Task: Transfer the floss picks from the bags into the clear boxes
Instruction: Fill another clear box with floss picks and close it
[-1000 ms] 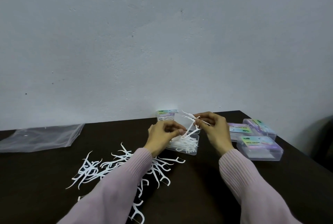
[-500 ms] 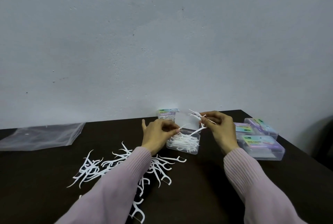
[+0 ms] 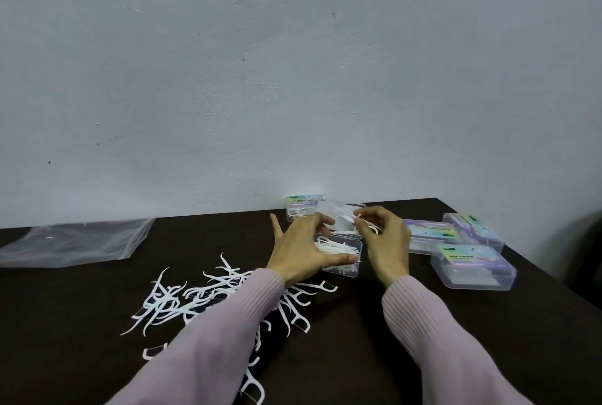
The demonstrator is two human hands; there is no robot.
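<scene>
An open clear box point(image 3: 353, 269) sits mid-table with white floss picks inside and its lid raised behind. My left hand point(image 3: 303, 253) rests over the box's left side, thumb along its front edge and fingers spread. My right hand point(image 3: 386, 238) pinches a few floss picks point(image 3: 369, 227) just above the box's right rear. A loose pile of floss picks point(image 3: 195, 300) lies on the dark table point(image 3: 358, 355), partly under my left sleeve. An empty clear bag point(image 3: 75, 240) lies flat at the far left.
Three closed clear boxes with coloured labels point(image 3: 472, 266) cluster at the right near the table's edge. Another labelled box point(image 3: 301, 209) stands against the wall behind the open box. A plain grey wall rises right behind the table.
My left hand has let go of the picks and spread over the open box. My right hand keeps pinching picks and has lowered slightly toward the box.
</scene>
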